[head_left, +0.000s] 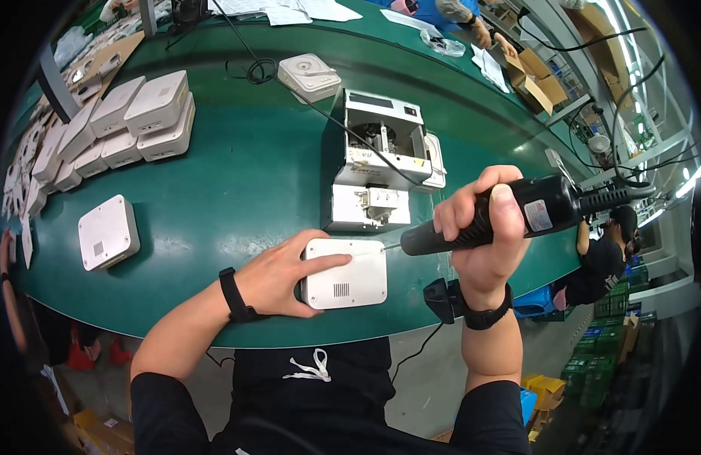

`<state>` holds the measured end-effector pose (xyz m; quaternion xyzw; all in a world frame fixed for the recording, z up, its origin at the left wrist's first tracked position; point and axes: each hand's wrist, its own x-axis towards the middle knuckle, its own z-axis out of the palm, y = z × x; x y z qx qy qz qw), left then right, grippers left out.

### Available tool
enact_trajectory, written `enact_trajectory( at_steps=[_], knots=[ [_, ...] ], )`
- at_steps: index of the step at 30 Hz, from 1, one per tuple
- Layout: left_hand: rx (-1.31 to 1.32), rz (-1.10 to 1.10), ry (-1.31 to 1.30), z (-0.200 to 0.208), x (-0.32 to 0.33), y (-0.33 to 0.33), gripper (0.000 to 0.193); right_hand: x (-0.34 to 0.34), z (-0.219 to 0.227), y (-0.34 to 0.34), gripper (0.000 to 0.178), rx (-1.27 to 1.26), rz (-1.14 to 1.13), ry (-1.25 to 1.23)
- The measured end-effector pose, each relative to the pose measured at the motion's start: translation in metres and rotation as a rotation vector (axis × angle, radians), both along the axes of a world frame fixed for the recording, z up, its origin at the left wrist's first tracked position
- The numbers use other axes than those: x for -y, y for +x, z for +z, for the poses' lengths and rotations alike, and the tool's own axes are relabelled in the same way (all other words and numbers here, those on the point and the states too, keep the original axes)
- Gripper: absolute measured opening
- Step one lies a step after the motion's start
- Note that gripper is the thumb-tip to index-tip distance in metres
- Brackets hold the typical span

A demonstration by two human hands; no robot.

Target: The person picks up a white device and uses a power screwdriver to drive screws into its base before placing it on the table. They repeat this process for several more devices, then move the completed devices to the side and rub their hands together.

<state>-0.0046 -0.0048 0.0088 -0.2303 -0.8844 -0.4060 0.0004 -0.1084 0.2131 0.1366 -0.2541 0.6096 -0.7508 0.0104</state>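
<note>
Nearest, by the edge of the green bench, a white box lies vented face upward. The left hand grasps its left end, index finger laid across the top; the right hand is wrapped round a black power screwdriver, its bit at the box's far right corner. To the left, well apart, rests a lone box. Just beyond the work stands a metal machine, hiding from here part of a white unit; a black cable slants across its front. Farther left, similar boxes are stacked. Behind the machine sits a round-topped device. Farthest, a co-worker's hands are near an open carton.
</note>
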Motion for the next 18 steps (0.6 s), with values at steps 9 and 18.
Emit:
enact_trajectory(
  at_steps=[9,18],
  knots=[
    [0.011,-0.01,-0.025,0.0,-0.006,-0.001,0.084,-0.012,-0.027,-0.001,0.021,-0.067,-0.045,0.012],
    [0.023,0.021,0.014,0.002,-0.007,-0.002,0.084,-0.008,-0.037,-0.008,0.021,0.006,-0.013,-0.04]
  ],
)
